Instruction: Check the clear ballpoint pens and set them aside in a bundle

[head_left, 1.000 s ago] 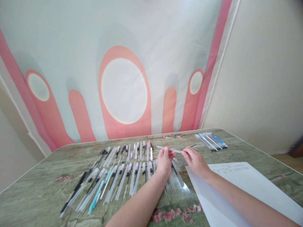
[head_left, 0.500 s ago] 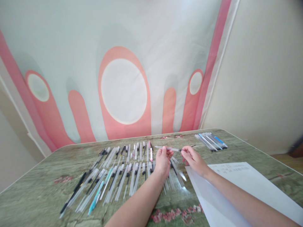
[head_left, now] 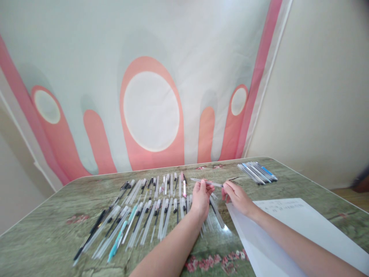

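Observation:
A slim translucent pen [head_left: 216, 184] is held up over the table, slanting slightly down to the right. Around its middle, the fingers of my left hand [head_left: 201, 201] are closed. My right hand [head_left: 235, 197] pinches its right end, where a small dark bit shows at the fingertips. Below and left of my hands lie disassembled pen parts in two rows: clear barrels [head_left: 147, 227], caps and dark refills. A pink-and-white pen [head_left: 184, 187] rests just left of my left hand. Under its wrist, more barrels are partly hidden.
A white sheet of paper [head_left: 294, 227] with faint writing lies under my right forearm. At the back right sits a group of pens [head_left: 256, 172], some blue. Turquoise pens [head_left: 118, 240] lie front left. A printed backdrop [head_left: 190, 77] hangs behind the table.
My left hand has shifted slightly right. The pen tilts a little more, and less of its dark right end shows. The parts on the table look unmoved.

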Demonstrator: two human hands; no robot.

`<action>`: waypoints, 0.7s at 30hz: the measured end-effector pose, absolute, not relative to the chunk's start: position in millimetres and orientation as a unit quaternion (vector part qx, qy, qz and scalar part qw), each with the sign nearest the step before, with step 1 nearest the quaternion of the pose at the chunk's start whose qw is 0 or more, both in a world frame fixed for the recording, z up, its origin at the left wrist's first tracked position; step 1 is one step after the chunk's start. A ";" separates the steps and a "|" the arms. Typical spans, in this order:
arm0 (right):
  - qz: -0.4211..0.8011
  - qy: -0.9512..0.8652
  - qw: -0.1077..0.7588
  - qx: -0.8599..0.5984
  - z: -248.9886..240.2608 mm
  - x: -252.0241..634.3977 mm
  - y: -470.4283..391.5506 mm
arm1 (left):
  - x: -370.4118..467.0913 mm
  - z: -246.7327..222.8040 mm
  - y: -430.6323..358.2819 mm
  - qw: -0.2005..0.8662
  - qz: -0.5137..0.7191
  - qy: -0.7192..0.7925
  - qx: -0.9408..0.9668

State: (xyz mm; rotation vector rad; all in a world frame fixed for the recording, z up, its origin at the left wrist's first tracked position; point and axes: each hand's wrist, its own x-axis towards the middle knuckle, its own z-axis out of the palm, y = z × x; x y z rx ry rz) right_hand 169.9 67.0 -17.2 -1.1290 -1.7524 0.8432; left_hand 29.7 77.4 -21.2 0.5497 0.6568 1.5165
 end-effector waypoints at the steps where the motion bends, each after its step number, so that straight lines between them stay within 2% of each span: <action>1: 0.361 -0.692 0.433 -0.451 -18.0 169.5 67.9 | 30.0 -21.4 76.9 0.644 0.666 0.288 0.241; 4: 0.419 -0.660 0.435 -0.446 -19.0 168.4 69.8 | 30.2 -21.4 75.6 0.646 0.668 0.286 0.237; 7: 0.423 -0.657 0.437 -0.445 -17.8 168.4 69.0 | 29.3 -19.8 75.5 0.648 0.670 0.285 0.224; 21: 0.193 -0.730 0.412 -0.510 -16.5 171.3 64.0 | 30.2 -13.3 74.4 0.650 0.667 0.284 0.226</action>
